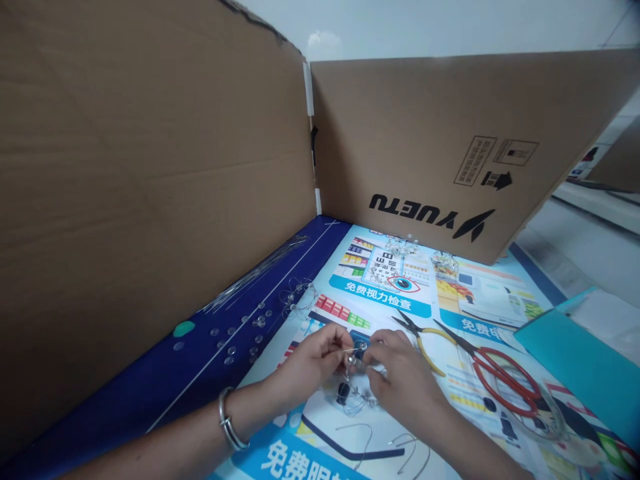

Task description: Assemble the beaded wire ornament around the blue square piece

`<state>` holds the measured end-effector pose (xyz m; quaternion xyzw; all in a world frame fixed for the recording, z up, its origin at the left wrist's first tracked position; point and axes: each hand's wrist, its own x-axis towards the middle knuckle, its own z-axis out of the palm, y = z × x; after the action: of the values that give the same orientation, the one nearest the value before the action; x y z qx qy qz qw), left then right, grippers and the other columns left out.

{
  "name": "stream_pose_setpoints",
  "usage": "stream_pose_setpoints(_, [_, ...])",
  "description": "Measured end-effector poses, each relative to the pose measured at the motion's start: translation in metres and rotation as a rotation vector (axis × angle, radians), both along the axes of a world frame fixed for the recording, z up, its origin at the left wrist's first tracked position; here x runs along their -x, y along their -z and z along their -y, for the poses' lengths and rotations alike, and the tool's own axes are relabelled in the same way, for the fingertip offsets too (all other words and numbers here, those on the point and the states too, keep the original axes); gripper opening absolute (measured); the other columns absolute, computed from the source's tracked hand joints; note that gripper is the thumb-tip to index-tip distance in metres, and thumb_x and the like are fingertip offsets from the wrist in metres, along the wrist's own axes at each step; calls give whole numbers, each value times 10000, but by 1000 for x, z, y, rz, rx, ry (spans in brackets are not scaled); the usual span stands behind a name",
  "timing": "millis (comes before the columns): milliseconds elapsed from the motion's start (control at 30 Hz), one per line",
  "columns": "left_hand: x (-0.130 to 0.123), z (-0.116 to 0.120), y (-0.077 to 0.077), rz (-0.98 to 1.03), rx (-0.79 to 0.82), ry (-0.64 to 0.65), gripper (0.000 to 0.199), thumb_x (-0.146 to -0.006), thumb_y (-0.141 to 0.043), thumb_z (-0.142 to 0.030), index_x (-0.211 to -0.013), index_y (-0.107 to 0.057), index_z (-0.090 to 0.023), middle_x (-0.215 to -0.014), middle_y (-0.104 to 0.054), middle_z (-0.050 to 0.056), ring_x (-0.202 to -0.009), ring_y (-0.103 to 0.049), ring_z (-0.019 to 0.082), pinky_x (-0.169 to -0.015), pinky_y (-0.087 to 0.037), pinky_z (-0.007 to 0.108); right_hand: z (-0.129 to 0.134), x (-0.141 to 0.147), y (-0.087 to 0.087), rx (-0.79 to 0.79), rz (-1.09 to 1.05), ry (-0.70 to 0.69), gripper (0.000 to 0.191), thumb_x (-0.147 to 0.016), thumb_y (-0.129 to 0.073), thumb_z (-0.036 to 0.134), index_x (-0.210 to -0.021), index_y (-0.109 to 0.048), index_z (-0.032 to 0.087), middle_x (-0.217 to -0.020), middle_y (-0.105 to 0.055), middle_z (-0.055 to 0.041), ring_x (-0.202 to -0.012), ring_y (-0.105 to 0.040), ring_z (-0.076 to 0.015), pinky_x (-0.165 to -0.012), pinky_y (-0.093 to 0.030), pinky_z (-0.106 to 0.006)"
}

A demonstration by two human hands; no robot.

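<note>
In the head view, my left hand (320, 357), with a silver bangle (231, 420) at its wrist, pinches a thin wire strung with clear beads. Facing it closely, my right hand (400, 370) has its fingertips closed at the other side of the same beaded wire (354, 360). More looped wire with clear beads (357, 399) hangs or lies just below my fingers. Short bent wires (413, 450) rest on the printed sheet near the front. Yellow-handled pliers (425, 337) and red-handled scissors (505, 377) lie right of my right hand.
Loose clear beads (230, 340) and a green piece (183, 329) are on the blue strip at left, beside straight wires (255, 270). Beaded wire bundles (445, 265) lie farther back. Cardboard walls (425, 133) stand left and behind. A teal folder (580, 360) is at right.
</note>
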<state>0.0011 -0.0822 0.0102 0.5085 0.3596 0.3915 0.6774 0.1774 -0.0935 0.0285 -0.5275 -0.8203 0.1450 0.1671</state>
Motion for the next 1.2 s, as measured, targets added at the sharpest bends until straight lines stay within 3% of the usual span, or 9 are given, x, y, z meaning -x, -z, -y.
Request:
stream_pose_setpoints(133, [1,-1,1,42,40,-5,100,-788,-536,-217,-800,-452,-163,-687,-537,-2,-640,-534,115,-616,-409,252,0,0,-4,-100,-28,40,178,-727,-515,108,-801,-622,229,-1054,-504,-36,-993,-418,-205,-838,-358,-325])
stream_pose_setpoints(333, [1,-3,1,40,20,-21,84,-793,-533,-198,-776,-461,-157,-682,-540,4,-638,-522,114,-606,-403,243,2,1,-13,-126,-5,-50,222,-755,-478,88,-760,-639,241,-787,-484,-28,-812,-425,-183,-686,-361,-294])
stream_pose_setpoints(500, [1,-2,1,49,14,-22,113,-785,-554,-221,-767,-462,-158,-676,-545,3,-631,-517,110,-607,-397,238,3,2,-16,-143,-4,-88,252,-756,-464,71,-772,-650,240,-778,-474,-30,-796,-411,-180,-671,-345,-295])
stream_pose_setpoints(833, [4,-3,6,58,-12,-13,57,-779,-520,-159,-788,-464,-163,-712,-538,0,-655,-525,109,-627,-406,244,4,1,-16,-116,110,-170,334,-711,-472,30,-825,-657,284,-784,-476,-21,-787,-398,-170,-654,-309,-284])
stream_pose_setpoints(1200, [4,0,2,43,14,1,121,-763,-559,-197,-799,-449,-163,-710,-524,-11,-626,-505,94,-606,-395,239,1,3,0,-219,317,-255,205,-686,-559,83,-761,-619,264,-749,-467,-28,-755,-358,-189,-604,-207,-301])
